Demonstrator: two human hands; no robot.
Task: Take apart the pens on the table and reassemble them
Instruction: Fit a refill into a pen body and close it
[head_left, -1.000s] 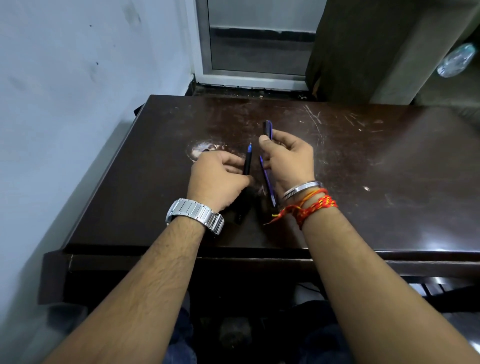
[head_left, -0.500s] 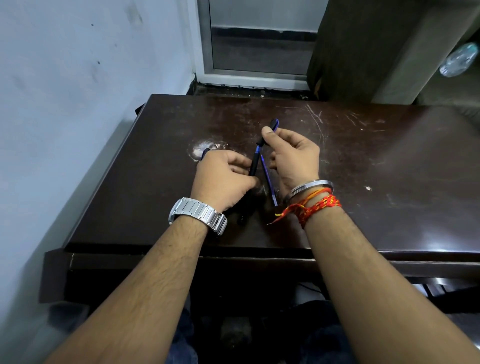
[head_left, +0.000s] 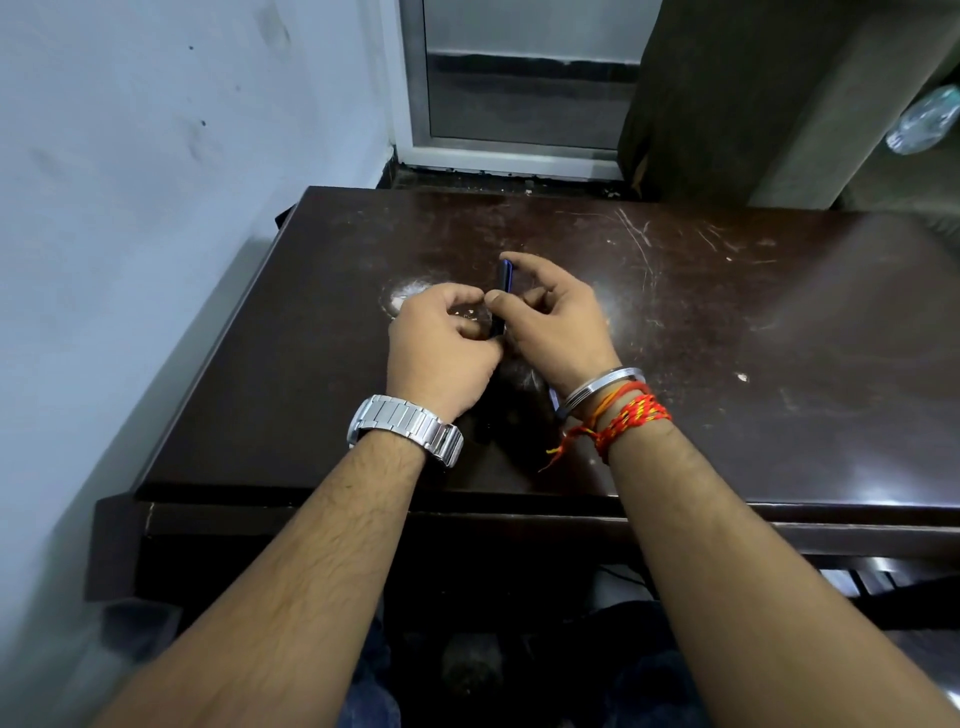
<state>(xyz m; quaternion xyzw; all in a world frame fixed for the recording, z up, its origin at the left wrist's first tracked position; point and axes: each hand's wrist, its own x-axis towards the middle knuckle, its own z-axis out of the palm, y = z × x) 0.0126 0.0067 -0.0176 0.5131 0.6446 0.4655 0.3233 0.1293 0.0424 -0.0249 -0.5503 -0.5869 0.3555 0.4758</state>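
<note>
Our left hand (head_left: 441, 348) is curled into a loose fist, knuckles up, its fingers wrapped around the lower part of the dark pen (head_left: 501, 299). Our right hand (head_left: 556, 322) sits at three o'clock of it, touching; thumb and middle finger pinch the pen's upper part while the index finger arches over its top end. The pen stands nearly upright between both hands, above the middle of the dark table (head_left: 753, 338). Both forearms come in from six o'clock, a metal watch (head_left: 408, 426) on the left wrist.
</note>
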